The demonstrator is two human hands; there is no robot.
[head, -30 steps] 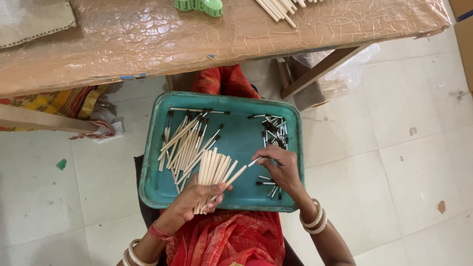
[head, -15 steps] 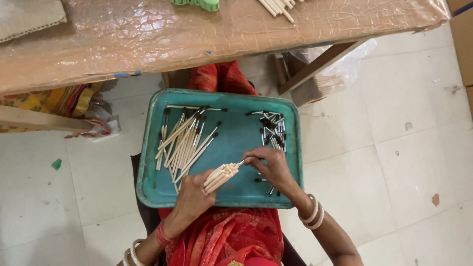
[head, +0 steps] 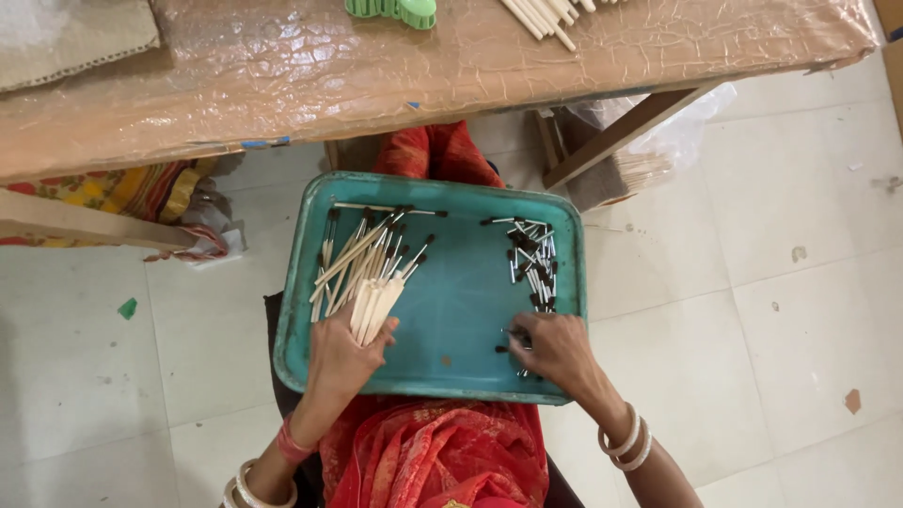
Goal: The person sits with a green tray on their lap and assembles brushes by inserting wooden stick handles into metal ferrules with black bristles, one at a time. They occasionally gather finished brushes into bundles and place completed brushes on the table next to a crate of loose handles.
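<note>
Head view: bundle of pale sticks, held in left hand grip, on teal tray. Right hand grip pinched, apparently on small dark-tipped pieces. Loose sticks beyond left grip. Worktop above.

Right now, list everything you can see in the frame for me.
tray: one, teal, on the lap
pale sticks: a loose pile, tan with dark tips, left part of tray
small dark-tipped pieces: a scatter, right part of tray
table: one, brown covered top, beyond the tray
green plastic object: one, table's far edge
sticks on table: a few, pale, top edge
red garment: under the tray
left hand: holds a bundle of pale sticks
right hand: on small pieces at tray's lower right
</note>
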